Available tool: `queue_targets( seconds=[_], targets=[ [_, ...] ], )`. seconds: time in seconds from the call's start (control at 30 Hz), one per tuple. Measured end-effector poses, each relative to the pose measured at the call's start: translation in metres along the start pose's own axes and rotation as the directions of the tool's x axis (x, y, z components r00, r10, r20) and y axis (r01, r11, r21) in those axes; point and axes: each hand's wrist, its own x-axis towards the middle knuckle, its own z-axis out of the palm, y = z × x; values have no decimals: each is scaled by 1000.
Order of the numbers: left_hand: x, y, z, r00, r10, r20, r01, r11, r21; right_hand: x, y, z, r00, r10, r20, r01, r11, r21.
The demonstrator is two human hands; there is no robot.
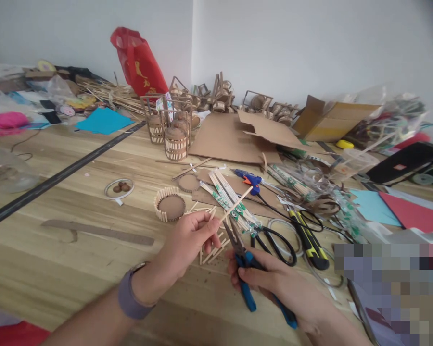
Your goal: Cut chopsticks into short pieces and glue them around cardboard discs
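Note:
Between the thumb and fingers of my left hand (197, 235) is a thin wooden stick (238, 205), slanting up to the right. My right hand (270, 278) grips blue-handled pliers (241, 252), their jaws pointing up just below the stick. Short cut stick pieces (214, 252) lie on the table under my left hand. Just beyond it stands a small round cardboard base (171, 206) with stick pieces upright around part of its rim. Paper-wrapped chopsticks (231, 199) lie behind the pliers, beside black-handled scissors (277, 245).
A blue glue gun (250, 180) and a yellow-black utility knife (308, 240) lie to the right. Finished small stick baskets (175, 143) stand behind, near flat cardboard (231, 137). A ring with brown beads (120, 188) and a cardboard strip (97, 231) lie left.

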Motion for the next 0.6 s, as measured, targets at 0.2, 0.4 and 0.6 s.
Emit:
queue_targets(
  seconds=[0.2,0.4,0.6],
  targets=[
    [-5,0,2,999,-33,6,32,987,159,3,-1,2,998,-47,-38,42,992,-115],
    [-9,2,9,996,-65,68,43,958,284,2,-7,2,999,34,-34,-40,983,-177],
    [-13,5,13,993,-20,120,-27,926,376,1,-11,3,998,57,-11,-58,987,-149]
  ],
)
